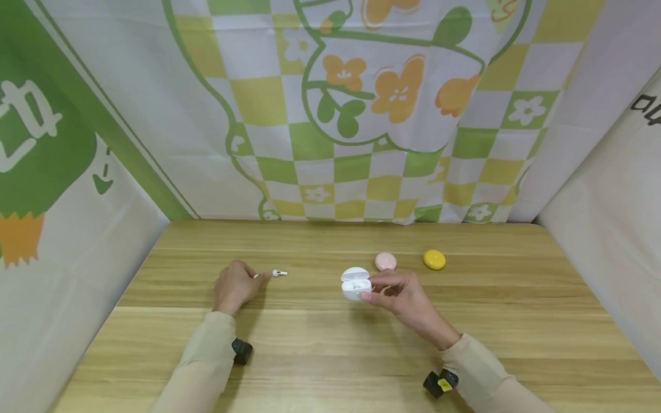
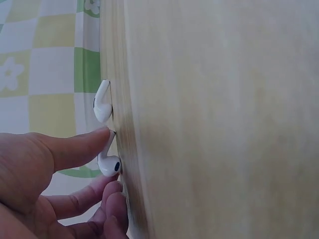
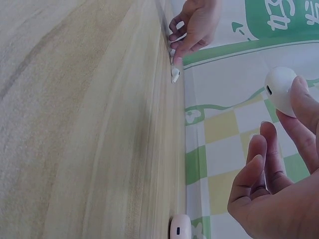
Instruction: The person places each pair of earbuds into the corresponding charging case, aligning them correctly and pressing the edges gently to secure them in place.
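Note:
My left hand [image 1: 237,285] is low at the table's left side, with thumb and fingertips on either side of a white wireless earbud [image 2: 109,164]. A second white earbud [image 1: 280,273] lies on the wood just past the fingertips, apart from the hand. My right hand [image 1: 405,298] pinches a white earbud charging case [image 1: 356,291] between thumb and fingers, holding it above the table. The case's lid stands raised, and its inside faces up toward the head camera. In the right wrist view only the outside of the case [image 3: 280,90] shows, with its dark port.
Behind my right hand, a pink round case [image 1: 385,261] and a yellow round case [image 1: 434,259] sit on the wooden table [image 1: 310,355]. A checkered, flower-patterned cloth [image 1: 351,178] hangs along the back edge. Printed cloths also flank both sides.

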A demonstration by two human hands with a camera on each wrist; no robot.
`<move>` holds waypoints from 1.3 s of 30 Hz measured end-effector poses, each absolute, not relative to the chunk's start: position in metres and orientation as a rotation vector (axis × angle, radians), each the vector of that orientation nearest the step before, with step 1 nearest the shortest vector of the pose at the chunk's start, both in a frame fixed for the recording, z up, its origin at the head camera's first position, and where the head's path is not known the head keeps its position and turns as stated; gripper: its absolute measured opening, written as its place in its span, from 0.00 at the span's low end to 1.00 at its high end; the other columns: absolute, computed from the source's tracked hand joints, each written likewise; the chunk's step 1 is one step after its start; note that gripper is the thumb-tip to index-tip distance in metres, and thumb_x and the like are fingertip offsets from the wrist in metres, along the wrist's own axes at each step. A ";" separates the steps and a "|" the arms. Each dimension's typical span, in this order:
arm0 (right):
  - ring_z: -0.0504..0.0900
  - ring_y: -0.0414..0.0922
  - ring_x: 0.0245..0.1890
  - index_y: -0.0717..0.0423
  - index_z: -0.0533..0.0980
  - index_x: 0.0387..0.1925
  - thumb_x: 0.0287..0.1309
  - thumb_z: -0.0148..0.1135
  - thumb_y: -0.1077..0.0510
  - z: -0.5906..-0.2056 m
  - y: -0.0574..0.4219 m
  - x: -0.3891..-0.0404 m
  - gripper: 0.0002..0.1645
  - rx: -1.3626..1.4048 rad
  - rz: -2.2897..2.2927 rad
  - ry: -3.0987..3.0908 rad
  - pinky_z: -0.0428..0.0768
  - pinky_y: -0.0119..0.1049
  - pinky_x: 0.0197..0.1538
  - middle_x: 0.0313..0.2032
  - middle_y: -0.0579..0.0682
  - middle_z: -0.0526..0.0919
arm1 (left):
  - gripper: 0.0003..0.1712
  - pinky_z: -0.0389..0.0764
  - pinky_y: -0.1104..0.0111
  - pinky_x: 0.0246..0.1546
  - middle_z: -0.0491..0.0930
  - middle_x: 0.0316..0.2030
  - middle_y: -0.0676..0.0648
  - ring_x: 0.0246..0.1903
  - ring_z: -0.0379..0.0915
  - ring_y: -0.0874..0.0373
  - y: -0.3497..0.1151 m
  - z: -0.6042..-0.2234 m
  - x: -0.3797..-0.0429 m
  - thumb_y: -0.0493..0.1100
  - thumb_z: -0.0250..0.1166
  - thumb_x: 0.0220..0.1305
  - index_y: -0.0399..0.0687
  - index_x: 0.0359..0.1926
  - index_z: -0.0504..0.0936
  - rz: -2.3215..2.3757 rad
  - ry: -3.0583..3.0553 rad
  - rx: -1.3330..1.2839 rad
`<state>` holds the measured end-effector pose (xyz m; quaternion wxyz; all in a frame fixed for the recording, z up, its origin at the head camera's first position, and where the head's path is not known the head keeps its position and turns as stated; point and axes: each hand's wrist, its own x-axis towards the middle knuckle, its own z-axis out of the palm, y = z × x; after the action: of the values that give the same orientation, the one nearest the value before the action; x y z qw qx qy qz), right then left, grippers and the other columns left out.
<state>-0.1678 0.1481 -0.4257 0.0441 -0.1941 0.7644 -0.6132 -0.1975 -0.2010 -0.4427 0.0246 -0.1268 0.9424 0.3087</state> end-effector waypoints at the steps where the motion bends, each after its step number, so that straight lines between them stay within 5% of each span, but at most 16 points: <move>1: 0.80 0.42 0.37 0.66 0.87 0.43 0.54 0.75 0.67 -0.426 0.148 -0.168 0.13 -0.594 -1.875 2.338 0.77 0.30 0.35 0.39 0.50 0.86 | 0.22 0.70 0.65 0.21 0.83 0.33 0.40 0.25 0.71 0.52 -0.201 -0.443 -0.197 0.53 0.71 0.65 0.35 0.37 0.85 0.959 2.912 -0.378; 8: 0.80 0.42 0.36 0.65 0.87 0.43 0.54 0.75 0.67 -0.427 0.147 -0.168 0.13 -0.579 -1.871 2.330 0.77 0.30 0.35 0.39 0.49 0.86 | 0.18 0.75 0.58 0.30 0.84 0.41 0.37 0.36 0.76 0.46 -0.202 -0.442 -0.197 0.47 0.72 0.63 0.35 0.44 0.85 0.993 2.889 -0.353; 16: 0.80 0.42 0.37 0.64 0.87 0.43 0.54 0.75 0.66 -0.426 0.145 -0.167 0.13 -0.547 -1.856 2.324 0.78 0.30 0.35 0.40 0.50 0.86 | 0.11 0.77 0.51 0.38 0.84 0.37 0.40 0.38 0.78 0.46 -0.205 -0.442 -0.198 0.41 0.73 0.60 0.37 0.39 0.86 1.048 2.907 -0.311; 34: 0.80 0.43 0.37 0.64 0.87 0.43 0.54 0.75 0.67 -0.428 0.144 -0.168 0.13 -0.581 -1.848 2.334 0.77 0.30 0.36 0.40 0.50 0.86 | 0.11 0.78 0.49 0.43 0.84 0.35 0.38 0.39 0.79 0.44 -0.208 -0.439 -0.196 0.38 0.75 0.59 0.32 0.38 0.86 1.111 2.893 -0.231; 39: 0.80 0.42 0.37 0.64 0.87 0.42 0.54 0.75 0.67 -0.429 0.143 -0.168 0.12 -0.575 -1.843 2.345 0.77 0.30 0.37 0.40 0.51 0.86 | 0.10 0.80 0.55 0.40 0.85 0.35 0.41 0.37 0.80 0.48 -0.205 -0.438 -0.196 0.37 0.75 0.59 0.34 0.38 0.87 1.165 2.874 -0.163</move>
<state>-0.1682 0.1434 -0.4286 0.0521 -0.1892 0.7709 -0.6059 -0.1959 -0.2048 -0.4381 0.0183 -0.0526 0.9253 0.3750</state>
